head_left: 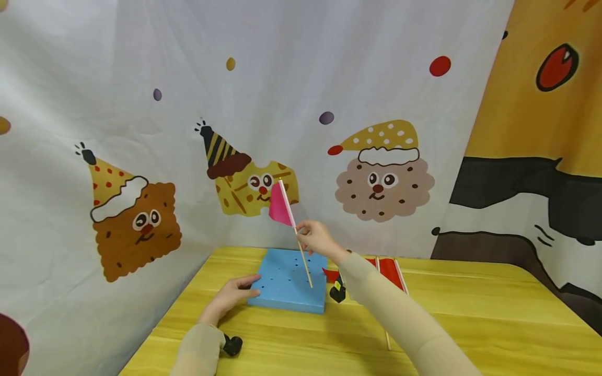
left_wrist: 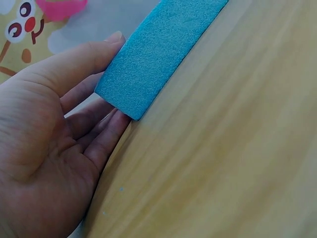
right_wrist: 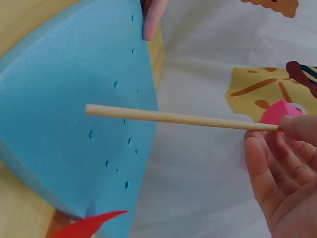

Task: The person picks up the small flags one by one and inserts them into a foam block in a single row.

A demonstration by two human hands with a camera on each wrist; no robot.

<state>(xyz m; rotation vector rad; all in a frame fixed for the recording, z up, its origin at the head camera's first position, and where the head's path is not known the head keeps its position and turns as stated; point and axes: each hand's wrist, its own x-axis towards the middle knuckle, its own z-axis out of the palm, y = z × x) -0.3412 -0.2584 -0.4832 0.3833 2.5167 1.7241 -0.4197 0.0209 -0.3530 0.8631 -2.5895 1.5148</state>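
A small pink flag on a thin wooden stick is pinched between the thumb and fingers of my right hand. The stick slants down, its bare lower end overlapping the blue foam block in the head view. Several small holes dot the block's top. At the block's near left corner, my left hand grips the edge, thumb on one side and fingers along the other. In the left wrist view, the thumb lies by the upper edge of the block's side, the other fingers at its lower corner.
Red flags on wooden sticks lie right of the block, partly behind my right forearm. One red tip shows close to the block's side. The wooden table ends at a cloth backdrop printed with cartoon biscuits.
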